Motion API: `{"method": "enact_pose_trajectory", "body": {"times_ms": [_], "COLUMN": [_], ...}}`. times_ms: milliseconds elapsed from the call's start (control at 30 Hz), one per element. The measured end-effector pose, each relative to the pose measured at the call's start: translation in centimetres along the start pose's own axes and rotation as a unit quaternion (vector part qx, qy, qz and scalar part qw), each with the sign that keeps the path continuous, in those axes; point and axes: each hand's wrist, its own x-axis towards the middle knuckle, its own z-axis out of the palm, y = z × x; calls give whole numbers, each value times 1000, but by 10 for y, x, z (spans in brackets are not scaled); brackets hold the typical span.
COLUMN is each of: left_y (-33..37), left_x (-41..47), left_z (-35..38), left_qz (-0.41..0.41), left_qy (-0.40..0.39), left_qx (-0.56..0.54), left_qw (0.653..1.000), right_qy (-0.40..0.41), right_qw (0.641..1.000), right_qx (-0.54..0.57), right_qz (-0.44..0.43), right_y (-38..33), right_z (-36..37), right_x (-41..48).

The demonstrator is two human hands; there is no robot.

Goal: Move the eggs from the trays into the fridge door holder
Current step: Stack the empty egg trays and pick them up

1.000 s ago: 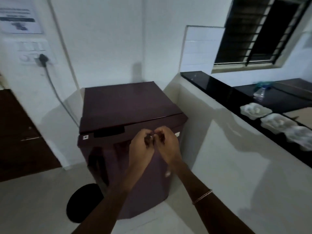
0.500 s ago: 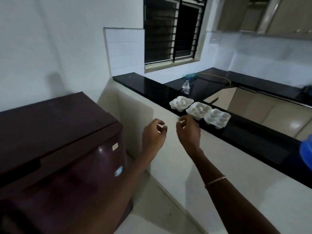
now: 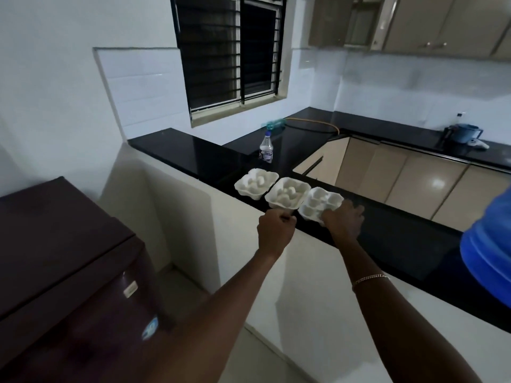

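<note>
Three white egg trays stand in a row on the black counter: the left tray [image 3: 255, 183], the middle tray [image 3: 287, 193] and the right tray [image 3: 318, 201]. White eggs show in the left and middle trays; what the right tray's cups hold is unclear. My left hand [image 3: 276, 229] is curled into a fist against the middle tray's near edge, and whether it grips the rim is hidden. My right hand [image 3: 344, 221] lies over the right tray's near corner with its fingers closed on the rim. The dark maroon fridge [image 3: 63, 258] stands at lower left with its door shut.
A clear plastic bottle [image 3: 266, 147] stands on the counter behind the trays. A blue container [image 3: 486, 258] sits at the right edge. A white half wall [image 3: 179, 217] drops below the counter, with floor between it and the fridge. A blue bucket [image 3: 463, 133] stands far right.
My view has swung right, from the fridge to the counter. Both hands have left the fridge front, parted and reached forward to the near edges of the middle and right trays.
</note>
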Motion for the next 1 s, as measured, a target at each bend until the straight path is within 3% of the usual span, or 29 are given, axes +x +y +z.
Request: {"method": "enact_pose_trajectory", "body": {"times_ms": [267, 400, 567, 867, 1000], "left_y": [6, 12, 17, -12, -18], "left_x": [20, 22, 48, 80, 81], "left_z": [44, 50, 22, -5, 1], "left_qz": [-49, -23, -13, -53, -64], "left_qy": [12, 60, 146, 161, 160], "left_qx": [-52, -130, -178, 59, 55], "left_qw": [997, 989, 973, 984, 984], "right_qy": [0, 42, 20, -67, -66], "right_qw": [993, 984, 977, 991, 992], "right_qx": [108, 171, 210, 63, 60], "right_qz": [41, 16, -42, -95, -86], "right_y": [16, 13, -30, -46, -45], "right_z": [6, -3, 7, 57, 63], "right_x": [11, 3, 2, 8, 7]}}
